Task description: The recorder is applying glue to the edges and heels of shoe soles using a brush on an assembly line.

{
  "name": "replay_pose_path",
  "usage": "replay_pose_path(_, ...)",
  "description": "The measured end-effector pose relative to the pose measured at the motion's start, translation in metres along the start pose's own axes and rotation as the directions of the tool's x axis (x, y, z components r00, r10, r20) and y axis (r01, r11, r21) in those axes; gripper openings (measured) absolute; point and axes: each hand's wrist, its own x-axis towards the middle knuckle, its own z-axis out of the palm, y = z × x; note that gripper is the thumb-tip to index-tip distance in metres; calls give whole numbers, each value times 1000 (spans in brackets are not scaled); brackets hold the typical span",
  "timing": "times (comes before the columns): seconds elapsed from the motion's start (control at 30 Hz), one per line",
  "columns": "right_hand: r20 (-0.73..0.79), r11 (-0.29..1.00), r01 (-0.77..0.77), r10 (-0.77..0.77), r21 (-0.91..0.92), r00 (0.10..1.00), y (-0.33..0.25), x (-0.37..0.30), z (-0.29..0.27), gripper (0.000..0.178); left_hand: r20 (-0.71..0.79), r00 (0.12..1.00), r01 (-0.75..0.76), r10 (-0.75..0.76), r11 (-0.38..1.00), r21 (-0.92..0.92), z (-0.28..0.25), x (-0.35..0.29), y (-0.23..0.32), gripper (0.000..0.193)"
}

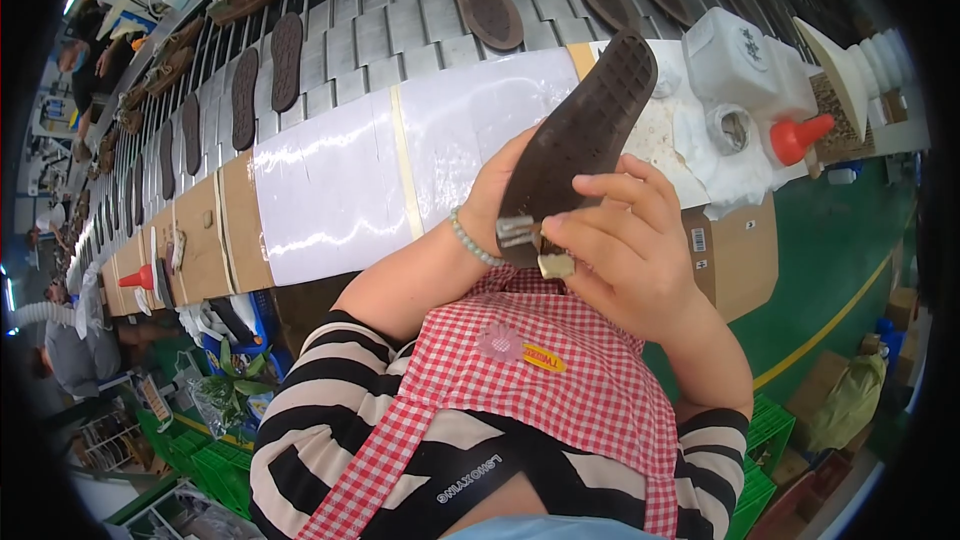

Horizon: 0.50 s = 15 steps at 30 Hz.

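My left hand (487, 186) is closed around the left edge of a dark brown shoe sole (575, 140), holding it tilted above the work surface, its grid-patterned toe end pointing up and right. A beaded bracelet circles that wrist. My right hand (635, 250) is at the sole's lower right side, thumb and fingers pinched at a small pale yellowish block (556, 266), other fingers curved near the sole's edge. Beside those fingertips, a short silvery-grey banded piece (516, 230) lies across the sole's lower part; whether it joins the block I cannot tell.
Beyond a plastic-covered board (330, 180), a slatted metal conveyor (400, 30) carries several soles (480, 2) and shoes (245, 0). At right stand a white plastic container (730, 55), an open jar (733, 128) and a red-nozzled bottle (800, 138). Another red nozzle (137, 278) lies left.
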Motion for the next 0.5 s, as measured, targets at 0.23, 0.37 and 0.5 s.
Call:
replay_pose_path(0.23, -46, 999, -14, 12, -42, 999, 4, 3, -2, 42, 75, 995, 77, -68, 991, -111, -5, -2, 0, 43)
replay_pose_path(0.37, 40, 1000, 14, -15, 27, 999, 1, 1, -3, 32, 36, 998, 48, -47, 998, -39, -3, -1, 1, 43)
replay_pose_path(0.5, 131, 998, 66, -64, -9, 989, 3, 2, -11, 23, -21, 992, 125, -126, 990, -64, 9, -4, 1, 43)
